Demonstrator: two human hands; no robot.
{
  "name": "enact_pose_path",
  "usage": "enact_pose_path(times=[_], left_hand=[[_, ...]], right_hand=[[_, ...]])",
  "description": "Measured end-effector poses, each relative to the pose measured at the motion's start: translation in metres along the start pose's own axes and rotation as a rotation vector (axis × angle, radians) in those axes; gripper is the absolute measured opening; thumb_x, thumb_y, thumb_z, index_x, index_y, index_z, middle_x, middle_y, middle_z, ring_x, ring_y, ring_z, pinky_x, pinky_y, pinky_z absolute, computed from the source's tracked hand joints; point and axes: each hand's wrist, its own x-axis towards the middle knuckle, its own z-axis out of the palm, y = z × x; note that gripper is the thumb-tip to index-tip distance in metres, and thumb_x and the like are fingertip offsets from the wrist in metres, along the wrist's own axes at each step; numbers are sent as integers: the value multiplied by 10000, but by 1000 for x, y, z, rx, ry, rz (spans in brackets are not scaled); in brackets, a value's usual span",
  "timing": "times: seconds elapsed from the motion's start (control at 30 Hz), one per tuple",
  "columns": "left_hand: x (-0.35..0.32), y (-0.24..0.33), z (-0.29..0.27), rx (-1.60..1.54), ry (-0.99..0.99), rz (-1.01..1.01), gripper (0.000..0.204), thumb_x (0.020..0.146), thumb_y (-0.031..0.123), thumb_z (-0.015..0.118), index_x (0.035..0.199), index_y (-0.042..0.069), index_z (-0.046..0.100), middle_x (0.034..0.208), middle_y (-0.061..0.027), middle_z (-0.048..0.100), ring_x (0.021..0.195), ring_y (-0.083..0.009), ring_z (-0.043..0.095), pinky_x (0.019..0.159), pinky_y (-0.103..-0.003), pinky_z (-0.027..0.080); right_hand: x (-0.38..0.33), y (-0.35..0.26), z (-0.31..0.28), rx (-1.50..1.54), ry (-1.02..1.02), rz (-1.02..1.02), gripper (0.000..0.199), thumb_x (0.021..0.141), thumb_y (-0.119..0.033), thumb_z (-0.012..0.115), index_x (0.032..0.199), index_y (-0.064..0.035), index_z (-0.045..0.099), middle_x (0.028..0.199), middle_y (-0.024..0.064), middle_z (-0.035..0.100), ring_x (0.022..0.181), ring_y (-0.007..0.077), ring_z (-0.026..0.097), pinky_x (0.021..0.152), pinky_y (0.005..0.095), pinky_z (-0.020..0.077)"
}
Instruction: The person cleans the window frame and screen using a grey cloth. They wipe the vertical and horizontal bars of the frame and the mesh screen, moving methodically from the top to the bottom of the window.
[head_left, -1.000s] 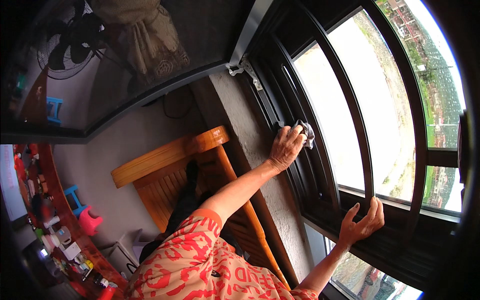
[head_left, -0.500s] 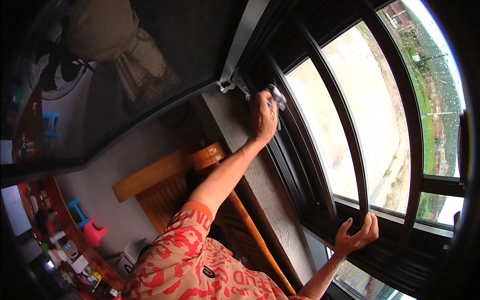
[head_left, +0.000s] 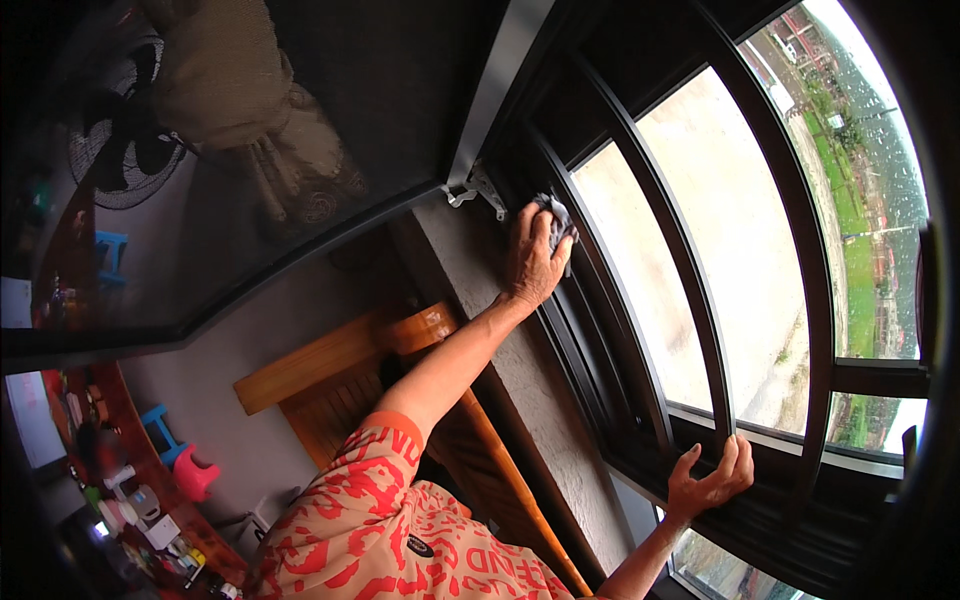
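Gripping grey cloth at window frame, left hand; right hand spread on frame

Left hand (head_left: 535,265) closed on a crumpled grey cloth (head_left: 557,225). Cloth sticks out past fingers on the window side, against the dark window frame (head_left: 595,325); fingers hide part of it, so full shape can't be told. Right hand (head_left: 708,485) lower down, holds nothing visible, thumb well apart from fingers, fingertips at the foot of an upright bar (head_left: 672,215).

Just beyond left hand: metal hinge (head_left: 487,190), near the cloth, in the frame corner. Dark upright bars stand between left hand and the bright view outside. Dark-edged glass panel (head_left: 300,262) upper left; fan (head_left: 125,130) and bundled curtain (head_left: 220,70) show in it, reflected or through, can't tell.

Under left forearm: rough grey ledge (head_left: 530,400), wooden bench (head_left: 310,370). Farther left, floor level: blue stool (head_left: 160,428) next to pink stool (head_left: 195,472). Red-brown table (head_left: 205,540) at far left, cluttered, small items too blurred to name.
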Motion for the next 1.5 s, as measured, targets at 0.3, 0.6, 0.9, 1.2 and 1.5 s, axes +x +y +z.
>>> enact_pose_path(times=[0.3,0.6,0.9,1.2,1.5], left_hand=[[39,-7,-15,-138,154,-228,247,912,136,567,1108,4,497,1025,-212,522,945,-386,533,806,-440,439],[52,-32,20,-114,211,-245,468,893,153,604,1298,11,420,1197,-259,487,1099,-416,481,943,-471,401],[27,-20,-5,-171,-91,-304,242,883,142,604,1059,15,498,970,-190,555,919,-334,552,794,-427,447],[78,19,-47,1,151,-110,270,960,218,524,1158,34,518,1128,-216,529,988,-384,544,849,-450,456],[102,22,-56,127,-38,-62,253,909,168,538,1142,71,541,1052,-197,518,955,-384,552,780,-459,481]], right_hand=[[-4,3,0,-24,0,7,414,863,-169,600,1242,-40,496,1194,172,546,1105,347,505,942,457,387],[-3,0,-1,-22,-1,7,410,862,-166,610,1234,-40,493,1201,173,539,1105,353,507,947,463,387],[0,1,-2,-21,-3,11,405,851,-164,612,1225,-61,495,1195,163,547,1090,341,510,926,460,396],[0,1,0,3,-2,20,419,847,-159,603,1239,-63,490,1203,163,543,1092,344,507,927,466,393],[-1,0,0,-13,21,34,403,846,-159,608,1225,-81,499,1180,153,538,1074,322,502,900,460,397]])
